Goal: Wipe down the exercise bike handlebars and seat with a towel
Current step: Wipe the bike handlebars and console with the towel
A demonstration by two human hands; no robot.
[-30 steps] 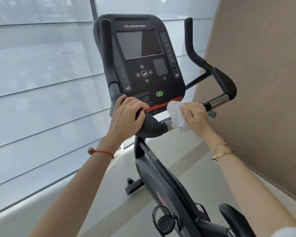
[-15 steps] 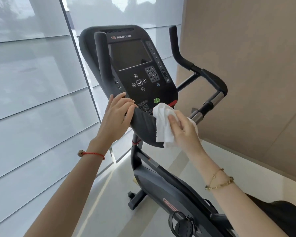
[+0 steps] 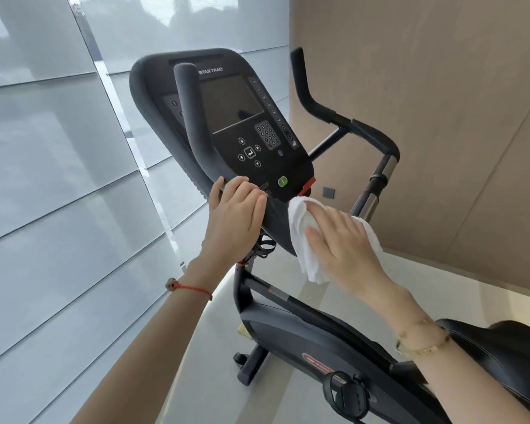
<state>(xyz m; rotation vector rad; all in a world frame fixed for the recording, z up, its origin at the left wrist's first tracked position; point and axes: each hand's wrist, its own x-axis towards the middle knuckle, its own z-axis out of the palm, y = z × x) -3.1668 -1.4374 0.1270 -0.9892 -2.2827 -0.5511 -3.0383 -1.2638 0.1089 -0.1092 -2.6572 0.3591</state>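
A black exercise bike fills the middle of the head view, with its console (image 3: 242, 123) facing me. My left hand (image 3: 234, 215) grips the padded centre of the handlebars (image 3: 276, 218) just below the left upright grip (image 3: 193, 117). My right hand (image 3: 343, 243) presses a white towel (image 3: 302, 237) flat against the centre pad, fingers spread over the cloth. The right handlebar (image 3: 371, 133) curves up and away, with a chrome sensor section (image 3: 386, 169). The black seat (image 3: 502, 362) shows at the lower right, partly behind my right forearm.
Frosted window panels (image 3: 58, 179) rise close on the left. A tan wall (image 3: 456, 117) stands behind and to the right of the bike. The bike's frame (image 3: 318, 332), a pedal (image 3: 346, 393) and the front foot (image 3: 248, 365) rest on a pale floor (image 3: 202, 347).
My right hand slid the towel left from the chrome part of the right handlebar onto the centre pad. The view shifted so the seat came into sight. My left hand kept its grip.
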